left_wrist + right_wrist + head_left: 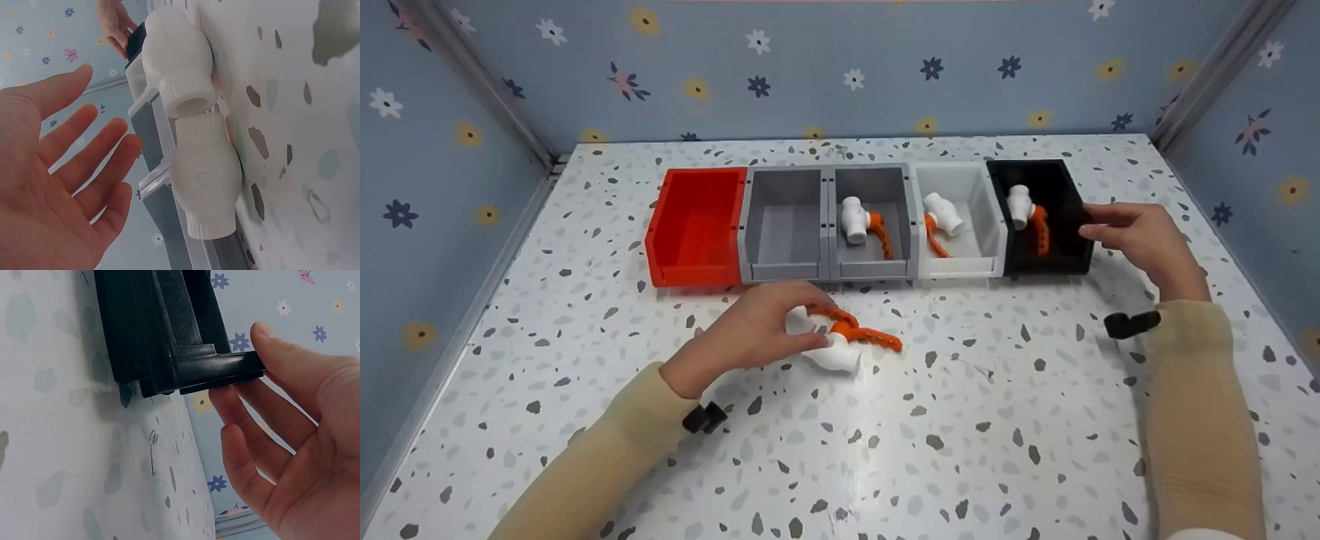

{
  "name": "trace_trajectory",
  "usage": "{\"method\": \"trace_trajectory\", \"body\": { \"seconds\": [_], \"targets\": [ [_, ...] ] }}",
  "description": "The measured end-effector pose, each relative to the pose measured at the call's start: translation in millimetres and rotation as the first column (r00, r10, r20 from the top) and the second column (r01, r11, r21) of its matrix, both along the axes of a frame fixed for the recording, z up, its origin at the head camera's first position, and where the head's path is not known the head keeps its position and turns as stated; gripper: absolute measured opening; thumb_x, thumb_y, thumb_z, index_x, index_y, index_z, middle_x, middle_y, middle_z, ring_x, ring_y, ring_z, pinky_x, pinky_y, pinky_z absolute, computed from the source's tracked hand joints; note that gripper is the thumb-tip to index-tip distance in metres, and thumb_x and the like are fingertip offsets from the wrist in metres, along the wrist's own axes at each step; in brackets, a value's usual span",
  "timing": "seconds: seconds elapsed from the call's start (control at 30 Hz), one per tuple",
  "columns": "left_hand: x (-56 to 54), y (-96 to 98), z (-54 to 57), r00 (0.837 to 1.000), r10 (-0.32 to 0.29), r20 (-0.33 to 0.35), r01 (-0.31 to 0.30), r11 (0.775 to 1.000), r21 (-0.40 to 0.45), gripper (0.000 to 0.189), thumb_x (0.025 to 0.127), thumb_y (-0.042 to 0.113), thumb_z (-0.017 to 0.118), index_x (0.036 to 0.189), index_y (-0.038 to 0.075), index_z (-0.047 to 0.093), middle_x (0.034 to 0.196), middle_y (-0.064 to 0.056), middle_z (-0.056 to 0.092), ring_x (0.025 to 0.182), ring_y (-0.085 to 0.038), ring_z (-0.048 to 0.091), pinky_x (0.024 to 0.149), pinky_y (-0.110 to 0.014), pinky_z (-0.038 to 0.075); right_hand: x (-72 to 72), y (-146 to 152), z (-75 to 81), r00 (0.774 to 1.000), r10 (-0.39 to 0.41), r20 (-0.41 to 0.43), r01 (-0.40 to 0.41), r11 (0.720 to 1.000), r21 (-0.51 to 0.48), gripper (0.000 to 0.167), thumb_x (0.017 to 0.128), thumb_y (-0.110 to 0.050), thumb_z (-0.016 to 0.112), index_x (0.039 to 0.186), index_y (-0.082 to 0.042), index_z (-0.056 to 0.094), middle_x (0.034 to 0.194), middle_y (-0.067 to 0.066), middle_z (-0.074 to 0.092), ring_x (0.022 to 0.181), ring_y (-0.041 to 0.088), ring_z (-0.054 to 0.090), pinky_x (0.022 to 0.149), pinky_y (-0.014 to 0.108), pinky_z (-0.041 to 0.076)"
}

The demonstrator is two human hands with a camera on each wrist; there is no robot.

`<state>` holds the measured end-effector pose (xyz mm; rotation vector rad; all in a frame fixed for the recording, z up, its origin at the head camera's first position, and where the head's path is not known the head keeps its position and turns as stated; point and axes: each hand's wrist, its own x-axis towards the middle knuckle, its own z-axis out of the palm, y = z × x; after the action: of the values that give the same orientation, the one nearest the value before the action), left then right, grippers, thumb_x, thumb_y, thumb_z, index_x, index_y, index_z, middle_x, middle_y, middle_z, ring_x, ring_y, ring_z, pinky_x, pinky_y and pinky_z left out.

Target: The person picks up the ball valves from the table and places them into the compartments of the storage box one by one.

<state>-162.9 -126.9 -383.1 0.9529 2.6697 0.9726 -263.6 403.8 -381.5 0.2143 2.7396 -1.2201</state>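
Note:
Two white ball valves with orange lever handles lie together on the speckled table; the left wrist view has one valve [179,56] end to end with the other valve [205,174]. My left hand [757,322] is beside them, its fingers spread and apart from the white bodies. It partly covers the valves in the head view. At the far right, my right hand [1144,236] pinches the side wall of a black bin [1046,265] between thumb and fingers. Inside that bin is another white ball valve [1020,206] with an orange handle.
The black bin ends a row with a white bin [960,267], two grey bins [872,271] [786,273] and a red bin [695,275]. One valve [943,214] lies in the white bin, another valve [855,220] in the right grey bin. Flowered panels [840,75] enclose the table.

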Motion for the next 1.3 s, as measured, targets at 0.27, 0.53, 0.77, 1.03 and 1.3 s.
{"method": "trace_trajectory", "body": {
  "seconds": [0.27,0.53,0.77,1.03,1.3],
  "targets": [
    [-2.4,8.7,-8.5,0.996,-0.074,-0.042,0.073,0.997,-0.023,0.037,0.087,0.027,0.079,0.121,0.015,0.07,0.12,0.004,0.066,0.112,-0.018,0.06,0.097,-0.037,0.047,0.0,0,-0.1,1.0,-0.005,0.004,0.005,1.0,0.001,0.071,0.084,-0.056,0.073,0.145,-0.024,0.055,0.144,0.002,0.053,0.11,0.019,0.054,0.097,0.043,0.038],
    [-3.0,16.4,-17.0,0.995,-0.104,0.0,0.104,0.993,-0.064,0.036,0.086,0.025,0.08,0.119,0.019,0.071,0.122,0.009,0.064,0.113,-0.015,0.058,0.096,-0.037,0.046,2.3,0,-0.8,1.0,-0.019,0.002,0.019,1.0,-0.016,0.071,0.083,-0.055,0.074,0.144,-0.025,0.056,0.142,0.002,0.055,0.111,0.018,0.054,0.101,0.048,0.036],
    [-5.8,18.6,-22.8,0.992,-0.117,0.05,0.122,0.987,-0.102,0.032,0.085,0.028,0.081,0.114,0.023,0.071,0.125,0.011,0.062,0.117,-0.011,0.054,0.1,-0.035,0.042,3.0,0,-1.9,1.0,-0.003,-0.012,0.002,0.999,-0.032,0.072,0.084,-0.055,0.073,0.145,-0.023,0.055,0.141,0.003,0.055,0.112,0.017,0.055,0.101,0.046,0.039],
    [-7.9,19.8,-24.5,0.987,-0.145,0.063,0.152,0.98,-0.131,0.033,0.083,0.024,0.082,0.113,0.024,0.072,0.127,0.009,0.061,0.12,-0.013,0.052,0.102,-0.037,0.041,2.4,0,-2.2,1.0,-0.012,0.012,0.013,1.0,-0.024,0.071,0.084,-0.056,0.073,0.146,-0.026,0.054,0.145,0.005,0.052,0.114,0.021,0.053,0.105,0.052,0.034],
    [-8.8,19.7,-23.4,0.979,-0.201,0.021,0.201,0.961,-0.191,0.043,0.079,0.018,0.085,0.119,0.019,0.071,0.132,0.002,0.058,0.12,-0.021,0.053,0.098,-0.042,0.045,1.2,0,-2.4,1.0,-0.014,0.014,0.015,1.0,-0.025,0.071,0.083,-0.055,0.074,0.145,-0.026,0.055,0.146,0.004,0.05,0.115,0.021,0.052,0.105,0.053,0.033]
  ]
}}
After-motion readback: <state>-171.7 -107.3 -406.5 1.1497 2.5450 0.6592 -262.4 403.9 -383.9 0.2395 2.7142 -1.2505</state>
